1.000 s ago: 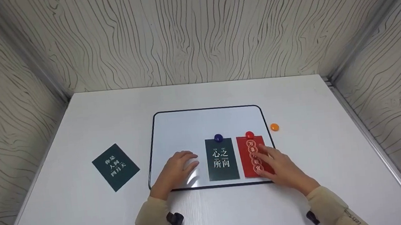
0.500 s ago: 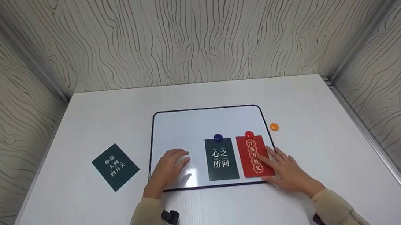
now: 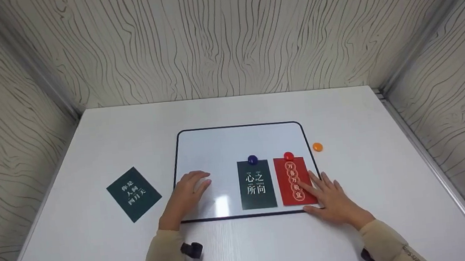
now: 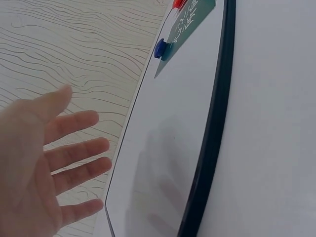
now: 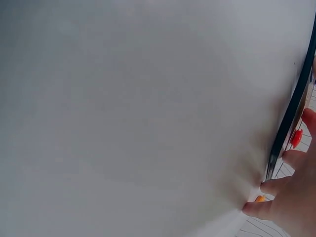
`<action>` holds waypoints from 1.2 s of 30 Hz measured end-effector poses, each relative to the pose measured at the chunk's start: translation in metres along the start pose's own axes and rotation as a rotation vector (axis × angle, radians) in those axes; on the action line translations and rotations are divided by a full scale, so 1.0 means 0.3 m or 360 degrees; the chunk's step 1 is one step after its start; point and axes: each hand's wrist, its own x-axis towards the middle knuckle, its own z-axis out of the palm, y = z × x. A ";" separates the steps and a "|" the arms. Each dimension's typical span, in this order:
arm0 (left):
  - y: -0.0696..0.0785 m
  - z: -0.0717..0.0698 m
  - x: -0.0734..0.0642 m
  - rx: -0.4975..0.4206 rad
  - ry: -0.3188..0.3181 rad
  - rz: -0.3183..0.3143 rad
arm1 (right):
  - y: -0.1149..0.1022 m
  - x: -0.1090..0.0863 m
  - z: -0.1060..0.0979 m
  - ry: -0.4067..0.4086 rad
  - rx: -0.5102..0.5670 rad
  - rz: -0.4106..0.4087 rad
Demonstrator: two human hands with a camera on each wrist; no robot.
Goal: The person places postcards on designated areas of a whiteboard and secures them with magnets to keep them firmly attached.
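Note:
My left hand [image 3: 185, 197] hovers over the left part of a black-rimmed whiteboard [image 3: 217, 149], its fingers relaxed and holding nothing; the left wrist view shows them spread above the board. My right hand [image 3: 334, 199] lies spread at the board's lower right corner, its index finger over a red card [image 3: 284, 185] with white characters and its thumb near the bottom rim. A red round magnet [image 3: 288, 156] sits at that card's top edge. To its left is a dark green card [image 3: 258, 200] with a dark blue magnet [image 3: 253, 160] at its top edge.
Another dark green card [image 3: 134, 194] lies tilted on the white table [image 3: 98, 245], left of the board. An orange magnet [image 3: 317, 147] rests just outside the board's right edge. Wood-grain patterned panels [image 3: 223, 37] stand behind and at both sides.
My left hand has drifted left, away from the green card on the board. My right hand has shifted right and spread its fingers, uncovering more of the red card. Cards and magnets stay in place.

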 end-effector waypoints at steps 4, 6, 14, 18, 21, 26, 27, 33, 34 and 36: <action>-0.012 -0.014 -0.002 -0.0024 0.0017 -0.0063 | 0.001 0.000 0.004 0.0017 -0.0015 -0.0008; -0.017 -0.024 -0.004 -0.0044 0.0026 -0.0094 | 0.001 0.000 0.006 0.0019 -0.0009 -0.0011; -0.042 -0.052 -0.010 -0.0089 0.0038 -0.0207 | 0.010 -0.001 0.008 -0.0013 -0.0001 -0.0001; -0.052 -0.061 -0.010 -0.0095 0.0045 -0.0221 | 0.010 0.001 0.005 -0.0016 0.0008 0.0007; -0.059 -0.067 -0.013 -0.0106 0.0058 -0.0231 | 0.008 0.000 0.005 -0.0022 0.0004 0.0005; -0.074 -0.074 -0.015 -0.0089 0.0071 -0.0250 | 0.006 -0.002 0.002 -0.0023 0.0014 0.0010; -0.078 -0.076 -0.016 -0.0086 0.0075 -0.0257 | 0.006 -0.001 0.002 -0.0023 0.0016 0.0011; -0.096 -0.090 -0.020 -0.0060 0.0152 -0.0241 | 0.008 0.003 0.004 -0.0036 0.0019 0.0019; -0.099 -0.093 -0.020 -0.0055 0.0166 -0.0242 | 0.009 0.003 0.004 -0.0035 0.0018 0.0020; -0.104 -0.098 -0.020 -0.0044 0.0194 -0.0251 | 0.009 0.003 0.003 -0.0034 0.0017 0.0021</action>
